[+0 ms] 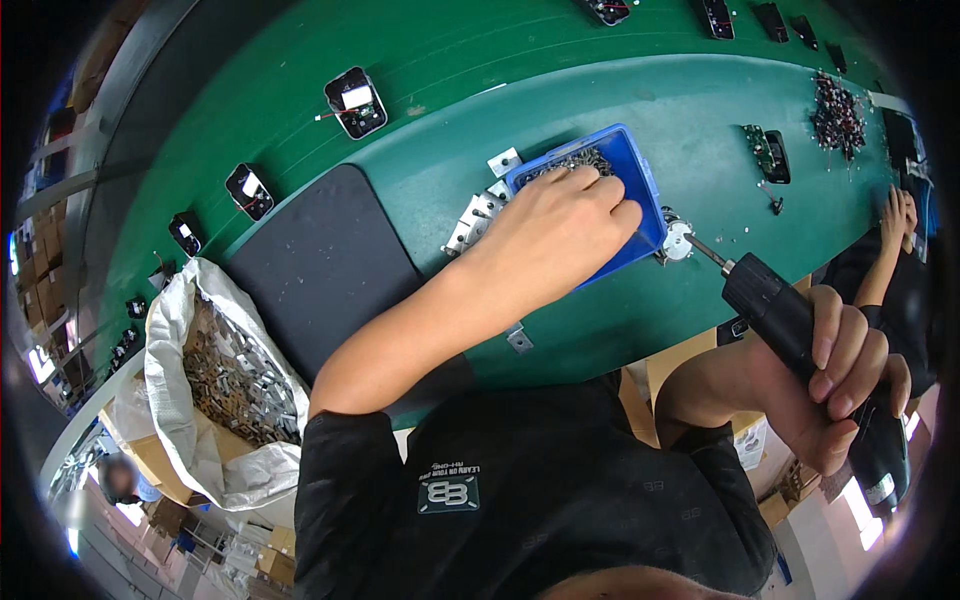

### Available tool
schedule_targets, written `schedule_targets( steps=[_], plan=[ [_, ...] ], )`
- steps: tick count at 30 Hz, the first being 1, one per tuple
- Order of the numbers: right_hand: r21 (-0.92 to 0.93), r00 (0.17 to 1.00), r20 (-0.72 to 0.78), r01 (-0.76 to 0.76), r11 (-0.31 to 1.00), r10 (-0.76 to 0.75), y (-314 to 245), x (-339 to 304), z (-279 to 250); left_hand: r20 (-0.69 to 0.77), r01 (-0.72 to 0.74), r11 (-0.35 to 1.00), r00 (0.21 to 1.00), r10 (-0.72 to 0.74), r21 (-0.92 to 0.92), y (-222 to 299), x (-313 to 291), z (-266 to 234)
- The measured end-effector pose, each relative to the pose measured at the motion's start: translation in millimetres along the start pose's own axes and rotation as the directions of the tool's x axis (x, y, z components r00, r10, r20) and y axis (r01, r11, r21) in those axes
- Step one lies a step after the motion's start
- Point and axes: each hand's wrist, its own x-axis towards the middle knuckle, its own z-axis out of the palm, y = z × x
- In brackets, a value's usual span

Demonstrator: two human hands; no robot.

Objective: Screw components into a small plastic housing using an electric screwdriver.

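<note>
My left hand (580, 220) reaches into a blue plastic bin (641, 172), its fingers curled down among small metal screws (594, 158). The fingertips are hidden, so what they pinch cannot be made out. In my right hand (850, 350) is a black electric screwdriver (765, 302), gripped around its body with the bit pointing left toward the bin. Close to the bit's tip, a round silver metal part (678, 243) lies against the bin's right side. Silver metal brackets (472, 220) with dark screws lie left of the bin, partly behind my left forearm.
A white sack (175, 345) of small metal pieces stands at the left beside a dark mat (325, 240). Black open housings (356, 103) line the green belt along the back. At right are a circuit board with housing (774, 155), a pile of small parts (838, 115) and another person's hands (897, 215).
</note>
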Motion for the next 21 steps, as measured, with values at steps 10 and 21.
schedule_targets(
  steps=[10, 21],
  plan=[
    [0.226, 0.998, -0.018, -0.054, 0.973, 0.06, 13.3, 11.5, 21.9, -0.183, 0.066, 0.5, 0.883, -0.432, -0.863, 19.6, -33.4, 5.4],
    [0.196, 0.967, 0.042, -0.256, 0.946, 0.253, 14.6, 12.2, 30.4, -0.524, -0.179, 0.809, 0.832, -0.179, -0.56, 11.5, -30.4, 1.0]
  ],
)
